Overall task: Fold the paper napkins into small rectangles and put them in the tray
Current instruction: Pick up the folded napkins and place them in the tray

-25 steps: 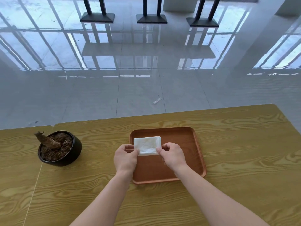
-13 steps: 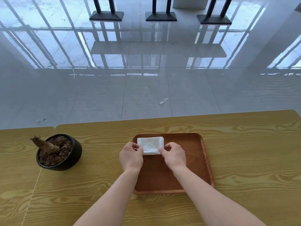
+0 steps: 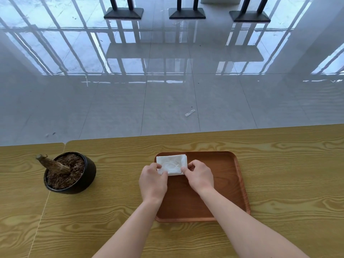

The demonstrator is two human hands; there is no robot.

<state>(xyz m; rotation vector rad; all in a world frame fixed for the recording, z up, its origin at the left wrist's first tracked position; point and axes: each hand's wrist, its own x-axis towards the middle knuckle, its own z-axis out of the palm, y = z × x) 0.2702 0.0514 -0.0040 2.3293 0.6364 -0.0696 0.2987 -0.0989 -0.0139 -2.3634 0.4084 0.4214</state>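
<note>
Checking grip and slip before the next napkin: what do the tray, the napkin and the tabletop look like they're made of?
Tray: looks like reddish-brown wood or wood-look plastic, smooth satin, faint grain. Napkin: soft white paper, embossed, layered edges, held by left hand and right hand. Table: yellow wood-grain, probably laminate, given the bold repeating pattern.

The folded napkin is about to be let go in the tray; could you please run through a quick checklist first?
1. Folded napkin is a small rectangle: ok.
2. It sits over the tray's far-left corner, inside the rim: ok.
3. Left hand and right hand pinch its near corners: ok.
4. Napkin lies flat on the tray floor: cannot tell.
5. Layers squared up: not ok, right edge fans slightly.
6. Plant pot stands apart: ok.
</note>
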